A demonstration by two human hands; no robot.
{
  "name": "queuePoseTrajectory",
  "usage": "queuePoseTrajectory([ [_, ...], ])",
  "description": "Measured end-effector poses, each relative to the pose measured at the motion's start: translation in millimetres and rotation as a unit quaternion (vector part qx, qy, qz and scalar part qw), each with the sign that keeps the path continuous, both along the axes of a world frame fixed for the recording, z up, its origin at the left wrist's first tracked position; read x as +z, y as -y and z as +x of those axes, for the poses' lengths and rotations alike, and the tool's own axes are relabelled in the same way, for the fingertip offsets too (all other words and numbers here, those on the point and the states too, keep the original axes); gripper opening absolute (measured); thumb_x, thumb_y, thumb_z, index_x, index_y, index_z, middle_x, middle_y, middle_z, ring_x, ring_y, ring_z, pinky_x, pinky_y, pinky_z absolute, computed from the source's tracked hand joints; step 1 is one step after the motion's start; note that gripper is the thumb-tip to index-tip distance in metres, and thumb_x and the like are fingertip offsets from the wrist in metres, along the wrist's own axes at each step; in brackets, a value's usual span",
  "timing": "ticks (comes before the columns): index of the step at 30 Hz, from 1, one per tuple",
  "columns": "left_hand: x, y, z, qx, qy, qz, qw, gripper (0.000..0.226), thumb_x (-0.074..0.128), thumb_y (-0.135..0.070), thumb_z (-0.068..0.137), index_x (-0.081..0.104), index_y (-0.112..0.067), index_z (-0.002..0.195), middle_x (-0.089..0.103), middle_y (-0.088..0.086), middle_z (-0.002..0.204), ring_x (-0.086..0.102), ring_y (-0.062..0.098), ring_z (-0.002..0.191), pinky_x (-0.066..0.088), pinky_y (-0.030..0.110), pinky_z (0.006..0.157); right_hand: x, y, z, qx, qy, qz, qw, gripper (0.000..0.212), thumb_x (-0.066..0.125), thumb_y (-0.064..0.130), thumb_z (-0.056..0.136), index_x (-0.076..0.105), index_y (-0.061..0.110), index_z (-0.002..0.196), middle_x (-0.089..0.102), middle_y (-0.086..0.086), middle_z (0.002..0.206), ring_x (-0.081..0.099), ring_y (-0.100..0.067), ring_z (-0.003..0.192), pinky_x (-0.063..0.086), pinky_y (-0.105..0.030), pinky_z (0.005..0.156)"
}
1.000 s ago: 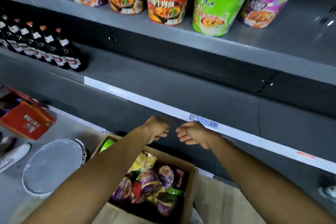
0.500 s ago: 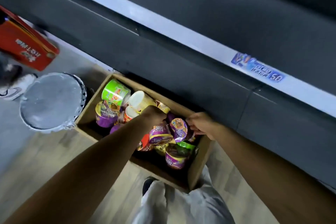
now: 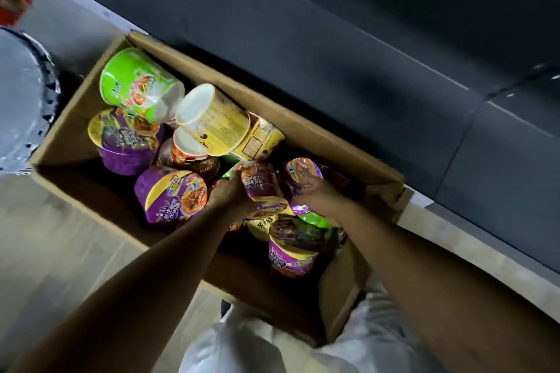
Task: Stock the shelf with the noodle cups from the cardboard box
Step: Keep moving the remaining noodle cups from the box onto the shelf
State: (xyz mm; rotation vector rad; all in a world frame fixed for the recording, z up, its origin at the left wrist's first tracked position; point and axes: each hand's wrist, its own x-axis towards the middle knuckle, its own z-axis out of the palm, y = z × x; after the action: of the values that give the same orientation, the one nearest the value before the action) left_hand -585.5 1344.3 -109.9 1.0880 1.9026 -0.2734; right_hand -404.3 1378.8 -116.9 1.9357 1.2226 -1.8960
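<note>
Pale wood-look flooring runs beneath the dark grey base panel of the shelf unit (image 3: 333, 39), and the open brown cardboard box (image 3: 303, 127) sits on the floor hard against it, heaped with noodle cups lying every way. My left hand (image 3: 230, 194) curls round the near side of a purple foil-lidded noodle cup (image 3: 262, 185) at the middle of the pile; my right hand (image 3: 318, 195) grips a second purple cup (image 3: 298, 179) just beside it. Both cups lie on their sides, touching each other. I judge them light, thin-walled and easily dented, with slick film wrapping, so the stiffer rim and base are better holds than the soft middle. A green cup (image 3: 136, 85) and a yellow cup (image 3: 212, 118) lie well apart, toward the far left corner.
</note>
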Motion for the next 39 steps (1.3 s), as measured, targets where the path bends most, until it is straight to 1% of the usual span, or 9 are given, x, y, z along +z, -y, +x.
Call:
queuePoseTrajectory([
  [4, -19, -1, 0, -0.036, -0.007, -0.008, 0.999, 0.094, 0.075, -0.016, 0.072, 0.022, -0.029, 0.148, 0.041, 0.017, 0.134, 0.051, 0.036, 0.114, 0.049, 0.042, 0.087, -50, -2, -24, 0.046, -0.022, -0.013, 0.999, 0.089, 0.070, 0.010, 0.072, 0.027, 0.025, 0.148, 0.039, -0.008, 0.145, 0.041, -0.030, 0.131, 0.041, -0.040, 0.105],
  [12, -42, 3, -1, -0.078, -0.013, -0.005, 0.997, 0.096, 0.069, -0.033, 0.084, -0.001, -0.040, 0.150, 0.050, 0.023, 0.131, 0.061, 0.036, 0.099, 0.053, 0.036, 0.074, -72, 13, -28, 0.039, -0.034, -0.016, 0.999, 0.075, 0.064, 0.019, 0.089, 0.022, 0.023, 0.150, 0.034, -0.007, 0.151, 0.035, -0.028, 0.135, 0.035, -0.038, 0.108],
  [15, -29, 0, -4, -0.047, 0.018, -0.017, 0.999, 0.082, 0.064, -0.035, 0.088, 0.011, -0.043, 0.149, 0.057, 0.019, 0.122, 0.064, 0.033, 0.084, 0.054, 0.035, 0.066, -57, 16, -24, 0.005, -0.057, -0.004, 0.998, 0.063, 0.061, 0.027, 0.091, 0.032, 0.020, 0.147, 0.042, -0.008, 0.146, 0.043, -0.026, 0.129, 0.040, -0.037, 0.104],
  [17, -12, -3, -3, 0.012, 0.052, -0.005, 0.999, 0.061, 0.060, -0.033, 0.092, 0.031, -0.039, 0.145, 0.062, 0.015, 0.111, 0.064, 0.030, 0.077, 0.048, 0.030, 0.056, -37, 15, -20, -0.008, -0.062, 0.009, 0.998, 0.049, 0.057, 0.027, 0.094, 0.045, 0.017, 0.140, 0.053, -0.009, 0.136, 0.051, -0.023, 0.119, 0.045, -0.028, 0.086],
  [20, 19, -6, -3, 0.045, 0.094, -0.003, 0.995, 0.045, 0.055, -0.025, 0.095, 0.047, -0.020, 0.139, 0.061, 0.015, 0.121, 0.060, 0.026, 0.093, 0.032, 0.015, 0.056, -4, 15, -13, -0.012, -0.056, 0.037, 0.998, 0.034, 0.054, 0.026, 0.095, 0.057, 0.015, 0.128, 0.062, -0.011, 0.121, 0.058, -0.020, 0.101, 0.043, -0.023, 0.071],
  [24, 89, -17, 0, 0.025, 0.113, -0.002, 0.993, 0.043, 0.052, -0.023, 0.097, 0.047, -0.013, 0.139, 0.054, 0.013, 0.135, 0.051, 0.030, 0.125, 0.043, 0.020, 0.075, 61, 11, -5, -0.043, -0.040, 0.077, 0.995, 0.036, 0.056, 0.030, 0.094, 0.059, 0.022, 0.128, 0.061, -0.003, 0.107, 0.057, -0.011, 0.082, 0.046, -0.023, 0.063],
  [27, 154, -28, 2, 0.014, 0.118, -0.003, 0.993, 0.040, 0.051, -0.029, 0.097, 0.052, -0.011, 0.134, 0.058, 0.014, 0.130, 0.055, 0.031, 0.119, 0.045, 0.037, 0.097, 125, 8, 0, -0.089, -0.034, 0.083, 0.992, 0.037, 0.059, 0.037, 0.090, 0.061, 0.025, 0.124, 0.068, -0.001, 0.110, 0.064, -0.018, 0.096, 0.054, -0.036, 0.085],
  [35, 358, -62, 10, 0.035, 0.198, 0.007, 0.980, 0.020, 0.055, -0.031, 0.096, 0.057, -0.014, 0.107, 0.059, 0.003, 0.098, 0.063, 0.019, 0.083, 0.058, 0.027, 0.052, 316, -10, 17, -0.175, -0.049, 0.170, 0.968, 0.039, 0.066, 0.044, 0.084, 0.066, 0.019, 0.114, 0.071, 0.000, 0.105, 0.066, -0.016, 0.093, 0.048, -0.023, 0.073],
  [39, 459, -71, 13, 0.015, 0.235, 0.020, 0.972, 0.020, 0.055, -0.029, 0.096, 0.058, -0.010, 0.098, 0.062, 0.002, 0.081, 0.063, 0.012, 0.064, 0.056, 0.026, 0.046, 419, -15, 27, -0.229, -0.093, 0.217, 0.944, 0.014, 0.069, 0.037, 0.084, 0.071, 0.023, 0.086, 0.073, 0.004, 0.081, 0.067, -0.009, 0.075, 0.050, -0.022, 0.064],
])
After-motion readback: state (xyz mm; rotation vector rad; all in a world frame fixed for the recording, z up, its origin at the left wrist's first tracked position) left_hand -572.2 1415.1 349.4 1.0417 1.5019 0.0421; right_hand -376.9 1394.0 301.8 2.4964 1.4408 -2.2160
